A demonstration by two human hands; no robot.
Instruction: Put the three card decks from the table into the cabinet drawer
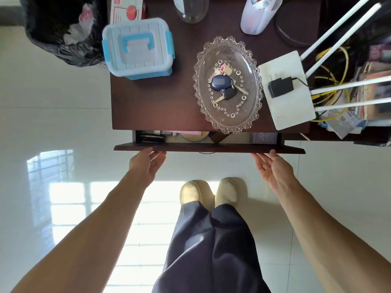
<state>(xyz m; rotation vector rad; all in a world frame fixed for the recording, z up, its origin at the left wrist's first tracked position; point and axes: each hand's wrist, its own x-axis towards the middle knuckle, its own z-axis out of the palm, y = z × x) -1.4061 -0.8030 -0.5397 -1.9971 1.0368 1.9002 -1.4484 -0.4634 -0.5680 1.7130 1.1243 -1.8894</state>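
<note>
The dark wooden cabinet (148, 106) stands in front of me, its drawer (207, 147) pulled out only a narrow gap. Through that gap I see a dark box-like item at the left, something pink and something pale purple; whether any is a card deck I cannot tell. My left hand (147, 163) rests flat with fingers against the drawer front's left end. My right hand (273, 168) does the same at the right end. Both hands hold nothing. No card deck shows on the cabinet top.
On the cabinet top stand a blue-and-white lidded plastic box (137, 47), an oval glass dish (227, 84) with keys, and a white router (288, 89) with antennas and a black adapter. A black bin bag (61, 28) sits at the left. Cables and papers crowd the right. Glossy tiled floor lies below.
</note>
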